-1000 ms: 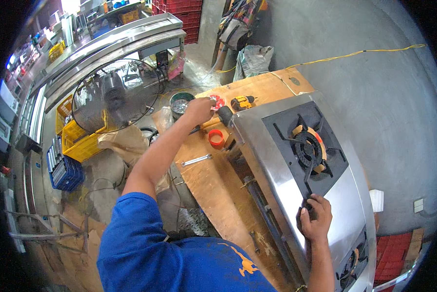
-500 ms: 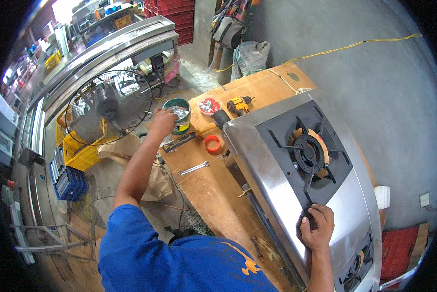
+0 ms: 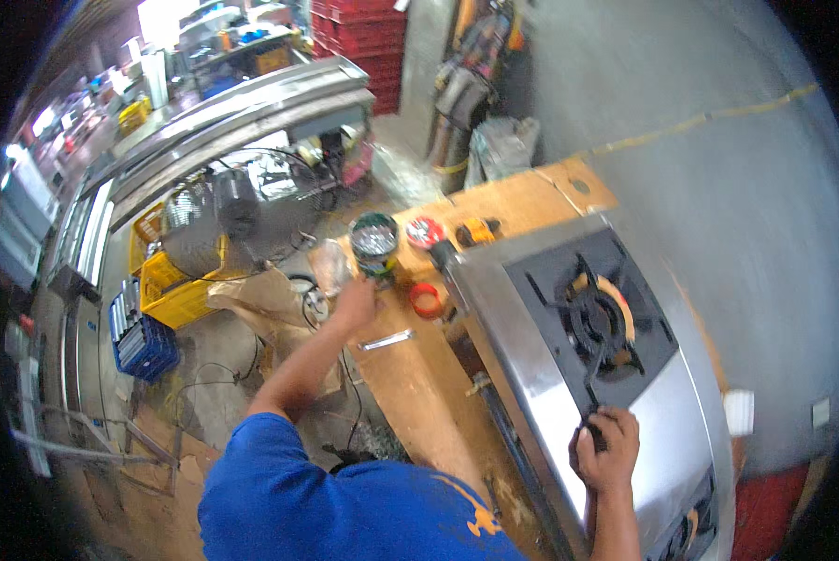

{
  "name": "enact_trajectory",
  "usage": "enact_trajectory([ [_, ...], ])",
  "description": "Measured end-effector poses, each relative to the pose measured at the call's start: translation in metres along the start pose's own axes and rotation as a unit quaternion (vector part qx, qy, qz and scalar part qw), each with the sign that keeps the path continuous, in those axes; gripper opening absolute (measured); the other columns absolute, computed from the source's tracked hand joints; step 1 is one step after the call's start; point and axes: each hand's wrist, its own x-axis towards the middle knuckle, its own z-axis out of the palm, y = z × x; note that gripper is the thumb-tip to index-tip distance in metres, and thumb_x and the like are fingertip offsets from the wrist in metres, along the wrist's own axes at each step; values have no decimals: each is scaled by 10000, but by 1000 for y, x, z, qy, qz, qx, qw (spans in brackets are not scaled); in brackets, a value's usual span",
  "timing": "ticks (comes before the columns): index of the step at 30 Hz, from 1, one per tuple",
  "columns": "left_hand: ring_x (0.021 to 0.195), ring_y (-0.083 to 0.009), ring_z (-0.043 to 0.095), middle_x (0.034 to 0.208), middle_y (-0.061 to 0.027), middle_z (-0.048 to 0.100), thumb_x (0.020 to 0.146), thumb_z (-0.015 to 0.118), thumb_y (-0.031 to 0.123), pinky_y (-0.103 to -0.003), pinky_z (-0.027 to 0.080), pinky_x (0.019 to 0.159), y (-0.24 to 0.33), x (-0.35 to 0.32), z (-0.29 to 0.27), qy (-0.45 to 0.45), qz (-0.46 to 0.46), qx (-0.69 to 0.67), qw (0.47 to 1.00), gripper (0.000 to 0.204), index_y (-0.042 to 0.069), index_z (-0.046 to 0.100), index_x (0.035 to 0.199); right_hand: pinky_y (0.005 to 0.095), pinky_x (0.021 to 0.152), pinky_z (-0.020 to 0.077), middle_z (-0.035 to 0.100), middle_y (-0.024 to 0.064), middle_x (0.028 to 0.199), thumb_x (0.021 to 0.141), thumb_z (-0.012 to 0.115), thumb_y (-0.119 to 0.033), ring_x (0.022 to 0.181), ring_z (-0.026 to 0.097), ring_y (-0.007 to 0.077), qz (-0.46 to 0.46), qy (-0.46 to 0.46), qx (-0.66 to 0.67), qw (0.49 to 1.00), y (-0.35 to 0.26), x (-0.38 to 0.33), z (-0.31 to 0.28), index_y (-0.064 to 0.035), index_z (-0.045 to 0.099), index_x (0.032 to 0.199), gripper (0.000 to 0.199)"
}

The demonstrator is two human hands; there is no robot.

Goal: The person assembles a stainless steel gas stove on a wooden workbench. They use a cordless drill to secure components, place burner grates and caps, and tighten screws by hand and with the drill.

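Observation:
Over the left part of the wooden bench, my left hand (image 3: 356,303) is smeared by motion, its fingers pointing away from me. It is just in front of the green tub (image 3: 375,236) of small metal parts, near where a dark flat tool lay; whether it touches that tool is unclear. My right hand (image 3: 610,447) rests on the steel gas stove (image 3: 541,351), fingers curled around something dark near the front corner of the black burner panel. What it holds is mostly hidden. Beyond that hand is the black burner with its pan support (image 3: 595,318).
On the wooden bench (image 3: 401,374) lie a wrench (image 3: 387,340), a red ring (image 3: 426,300), a red-rimmed tub of small parts (image 3: 425,232) and a yellow drill (image 3: 476,231). A fan (image 3: 237,201), a yellow crate (image 3: 181,290) and a blue crate (image 3: 143,344) stand left.
My left hand has come out of the green tub and moved toward me, in front of it. My right hand stays at the stove. The whole view has shifted slightly.

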Motion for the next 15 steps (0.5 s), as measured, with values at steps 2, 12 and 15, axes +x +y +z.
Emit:
enact_trajectory([
  [2,886,-416,648,912,-198,673,831,664,507,-512,528,789,-7,17,9,-81,-14,41,996,548,41,622,1118,472,852,453,632,171,1004,712,691,-184,922,583,364,0,-2,3,1000,-1,0,1,-38,668,871,217],
  [12,1155,-323,613,1419,-166,510,826,537,725,-482,517,916,-5,69,53,-171,-130,73,974,795,152,510,1377,474,872,435,609,167,1000,720,698,-198,967,566,357,39,-18,36,998,5,-5,2,-32,685,869,224],
  [15,1182,-327,594,1489,-151,438,845,520,709,-489,503,940,-3,66,58,-102,-155,68,980,772,183,485,1409,475,877,432,608,161,997,717,701,-188,973,565,354,12,-12,52,999,7,-3,2,-31,685,870,220],
])
